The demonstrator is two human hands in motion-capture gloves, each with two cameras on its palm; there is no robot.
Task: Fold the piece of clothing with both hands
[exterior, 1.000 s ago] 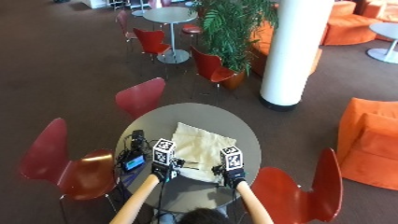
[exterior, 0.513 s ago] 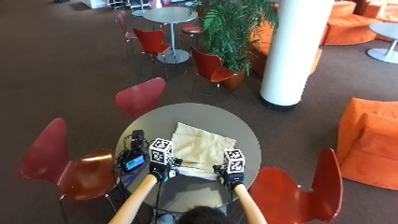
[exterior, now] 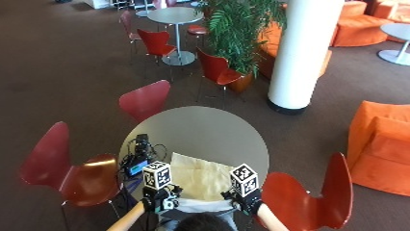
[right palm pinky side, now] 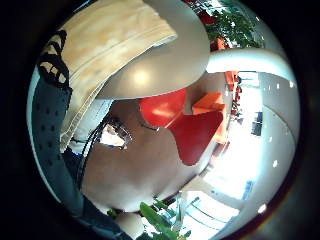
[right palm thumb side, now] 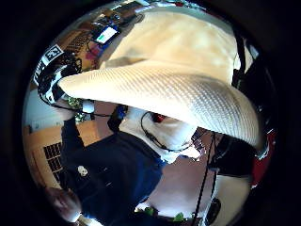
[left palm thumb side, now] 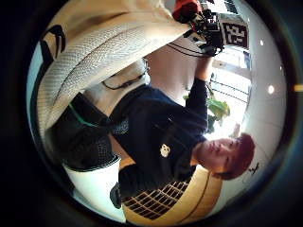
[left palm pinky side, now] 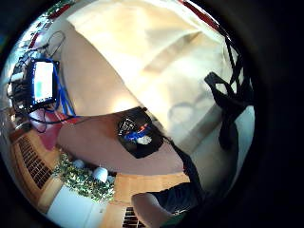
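Grey round table [exterior: 198,130] in front of me, red chairs [exterior: 64,168] ringed around it, and on its near half lies the cream garment [exterior: 198,175], its far part flat on the tabletop while its near edge is up off the surface and over the table's rim toward my lap. My left hand [exterior: 157,198] has that near edge at the left corner, and the thumb-side palm camera shows ribbed cream cloth [left palm thumb side: 109,52] bunched right against the palm, so I'm gripping it there. My right hand [exterior: 245,199] has the right corner the same way, a thick ribbed fold [right palm thumb side: 160,96] curving across its palm view, fingers closed on the cloth. Between my two hands the hem hangs stretched in a shallow sag. Left of the garment, a small device with a lit screen [exterior: 135,166] sits by the table edge amid a tangle of cables.
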